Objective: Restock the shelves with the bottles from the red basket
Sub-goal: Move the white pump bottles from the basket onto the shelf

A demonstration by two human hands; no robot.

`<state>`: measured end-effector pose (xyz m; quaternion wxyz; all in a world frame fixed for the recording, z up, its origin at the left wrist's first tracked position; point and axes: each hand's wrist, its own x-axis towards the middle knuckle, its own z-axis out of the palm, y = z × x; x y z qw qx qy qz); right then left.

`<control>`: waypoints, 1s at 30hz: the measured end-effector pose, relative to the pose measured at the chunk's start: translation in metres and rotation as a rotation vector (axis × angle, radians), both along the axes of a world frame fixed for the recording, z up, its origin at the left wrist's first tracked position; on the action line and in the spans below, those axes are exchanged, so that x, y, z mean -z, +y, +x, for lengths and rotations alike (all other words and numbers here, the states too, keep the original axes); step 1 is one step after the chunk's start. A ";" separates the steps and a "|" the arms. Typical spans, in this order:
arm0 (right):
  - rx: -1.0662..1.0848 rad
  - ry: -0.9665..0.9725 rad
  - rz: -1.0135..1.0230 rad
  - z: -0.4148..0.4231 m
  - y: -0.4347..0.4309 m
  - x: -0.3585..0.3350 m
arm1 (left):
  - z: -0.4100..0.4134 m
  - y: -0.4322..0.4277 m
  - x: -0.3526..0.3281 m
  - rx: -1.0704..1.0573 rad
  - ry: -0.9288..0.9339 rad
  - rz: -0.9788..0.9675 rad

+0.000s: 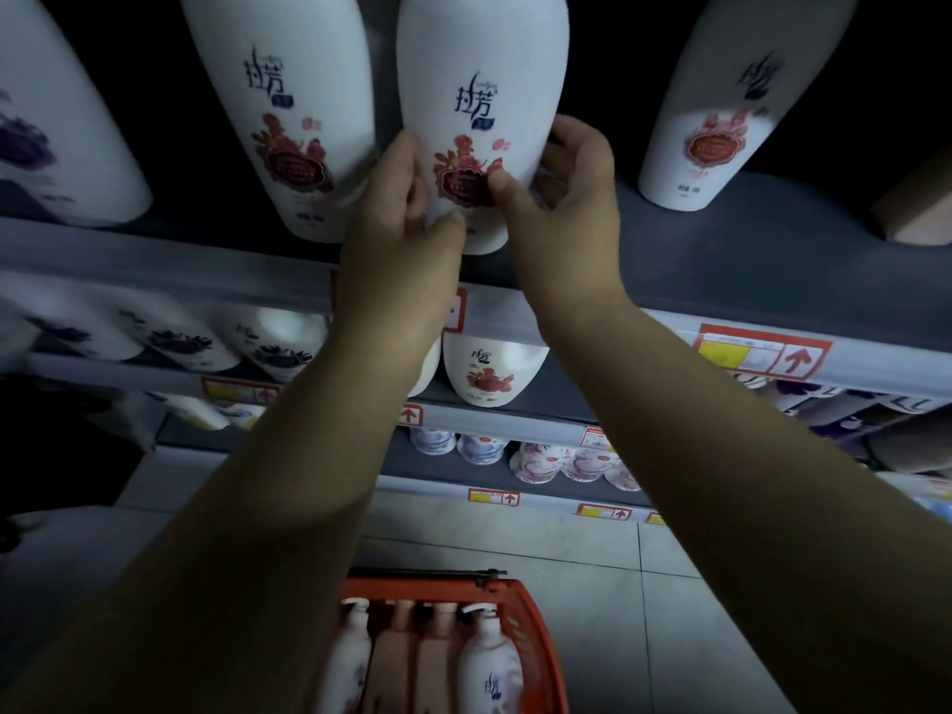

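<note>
A tall white bottle with a red flower label (481,100) stands on the top shelf (747,260). My left hand (399,219) grips its lower left side, thumb on the front. My right hand (561,198) holds its lower right side, with the thumb pressed on the red label and the fingers curled behind. On the floor below sits the red basket (536,636), and several bottles lie in it: white ones (489,667) and pinkish ones (412,657).
A matching red-label bottle (288,110) stands just left of the held one, another (716,115) to the right with a gap between, and a purple-label one (46,121) at far left. Lower shelves (515,420) hold more bottles. Grey tile floor (695,610) surrounds the basket.
</note>
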<state>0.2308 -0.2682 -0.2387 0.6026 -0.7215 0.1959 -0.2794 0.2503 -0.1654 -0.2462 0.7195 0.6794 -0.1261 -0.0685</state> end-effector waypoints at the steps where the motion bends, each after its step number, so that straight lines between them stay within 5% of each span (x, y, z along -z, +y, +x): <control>1: 0.010 -0.016 0.020 -0.004 0.003 0.001 | -0.003 0.003 -0.002 0.002 -0.010 0.003; 21: 0.010 0.035 0.208 -0.142 0.108 -0.006 | -0.122 0.085 -0.019 0.105 0.129 -0.041; 30: 0.089 0.133 0.250 -0.209 0.143 0.059 | -0.174 0.115 0.043 0.153 0.262 -0.029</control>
